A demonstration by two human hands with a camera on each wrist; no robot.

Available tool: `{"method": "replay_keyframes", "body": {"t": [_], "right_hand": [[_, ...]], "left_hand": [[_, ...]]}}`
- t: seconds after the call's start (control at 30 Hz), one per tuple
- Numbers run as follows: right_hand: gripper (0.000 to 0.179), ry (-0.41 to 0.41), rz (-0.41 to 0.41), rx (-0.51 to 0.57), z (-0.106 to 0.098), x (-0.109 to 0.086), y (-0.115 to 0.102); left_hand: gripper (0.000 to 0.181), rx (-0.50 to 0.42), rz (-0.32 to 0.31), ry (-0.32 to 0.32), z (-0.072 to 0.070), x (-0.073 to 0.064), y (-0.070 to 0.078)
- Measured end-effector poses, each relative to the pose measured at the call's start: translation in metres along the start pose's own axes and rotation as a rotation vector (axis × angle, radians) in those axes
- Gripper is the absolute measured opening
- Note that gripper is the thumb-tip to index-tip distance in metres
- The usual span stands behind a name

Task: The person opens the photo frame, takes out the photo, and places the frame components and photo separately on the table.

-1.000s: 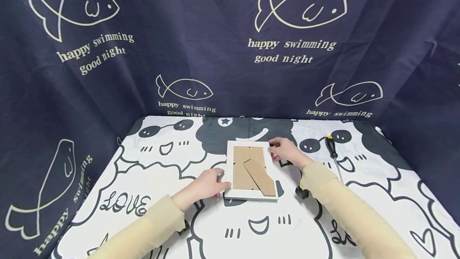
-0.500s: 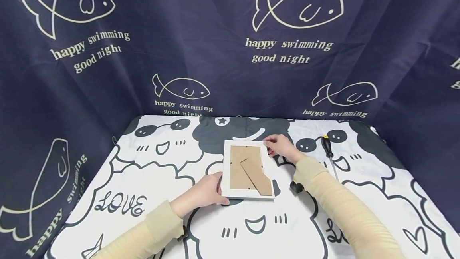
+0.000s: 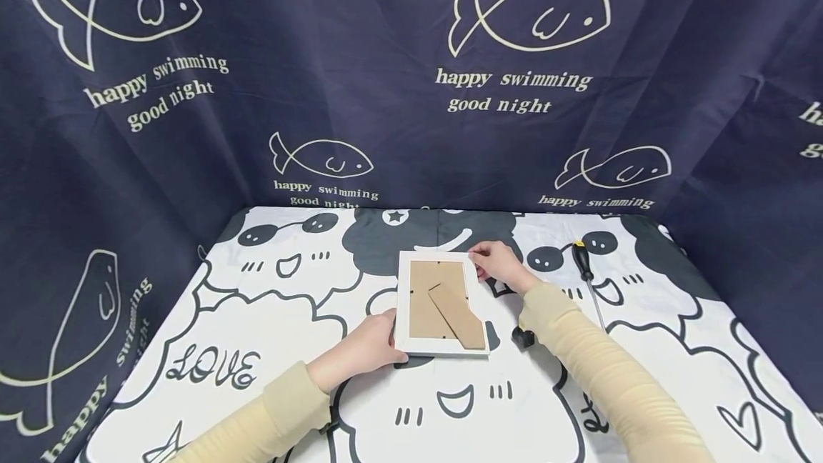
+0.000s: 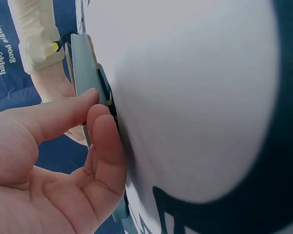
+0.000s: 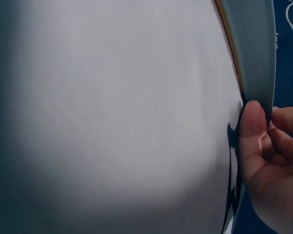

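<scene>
A dark blue curtain point(image 3: 411, 116) printed with fish and lettering stands behind and around the worktop point(image 3: 270, 320), which is covered in a white cloth with black cartoon drawings. Two cream sleeves reach in from the near side: the left sleeve point(image 3: 257, 416) and the right sleeve point(image 3: 604, 363).

Between the hands, near the middle of the worktop, is a white picture frame point(image 3: 442, 304), back upward. Its long axis runs away from the person, leaning only slightly, with one short edge near and the other far. Whether it lies fully flat is hard to tell.

The left hand point(image 3: 363, 345) has the frame's near left corner, its grip narrowed to the rim's thickness: in the left wrist view the thumb presses the grey side and bent fingers sit close by. The right hand point(image 3: 504, 264) pinches the rim at the far right corner, thumb along the side, the other fingers bent opposite.

Beyond the right sleeve lies a screwdriver point(image 3: 584, 269), its black, yellow-ended handle away from the person and its shaft toward them. The frame's brown stand leg point(image 3: 459, 316) slants from the middle of the back to the near right corner. Small dark tabs dot the edges of the backing.
</scene>
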State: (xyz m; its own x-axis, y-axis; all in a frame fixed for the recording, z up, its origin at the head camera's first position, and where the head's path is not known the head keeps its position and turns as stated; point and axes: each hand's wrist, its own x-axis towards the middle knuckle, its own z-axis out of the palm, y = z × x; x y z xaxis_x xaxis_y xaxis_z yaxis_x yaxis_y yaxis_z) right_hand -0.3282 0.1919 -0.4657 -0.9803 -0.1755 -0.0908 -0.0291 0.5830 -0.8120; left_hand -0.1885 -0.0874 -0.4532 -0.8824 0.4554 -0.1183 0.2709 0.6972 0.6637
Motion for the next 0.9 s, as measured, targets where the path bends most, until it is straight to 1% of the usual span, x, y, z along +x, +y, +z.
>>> {"method": "replay_keyframes", "body": {"t": [0.17,0.3,0.47,0.8,0.9], "right_hand": [[0.023,0.003,0.012,-0.017,0.001,-0.001,-0.003],[0.024,0.003,0.0,-0.055,0.001,0.0,-0.004],[0.024,0.002,0.017,-0.092,-0.001,-0.001,-0.007],[0.025,-0.002,0.015,-0.11,-0.008,-0.006,-0.014],[0.024,-0.002,0.013,-0.116,-0.01,-0.009,-0.015]], "left_hand": [[0.055,-0.013,0.003,-0.014,0.0,0.0,-0.001],[0.054,-0.023,0.005,-0.021,-0.001,0.0,-0.001],[0.053,-0.041,0.002,-0.03,-0.001,0.001,-0.002],[0.059,-0.054,-0.012,-0.028,-0.005,0.001,0.0],[0.061,-0.044,-0.019,-0.028,-0.007,0.001,0.0]]}}
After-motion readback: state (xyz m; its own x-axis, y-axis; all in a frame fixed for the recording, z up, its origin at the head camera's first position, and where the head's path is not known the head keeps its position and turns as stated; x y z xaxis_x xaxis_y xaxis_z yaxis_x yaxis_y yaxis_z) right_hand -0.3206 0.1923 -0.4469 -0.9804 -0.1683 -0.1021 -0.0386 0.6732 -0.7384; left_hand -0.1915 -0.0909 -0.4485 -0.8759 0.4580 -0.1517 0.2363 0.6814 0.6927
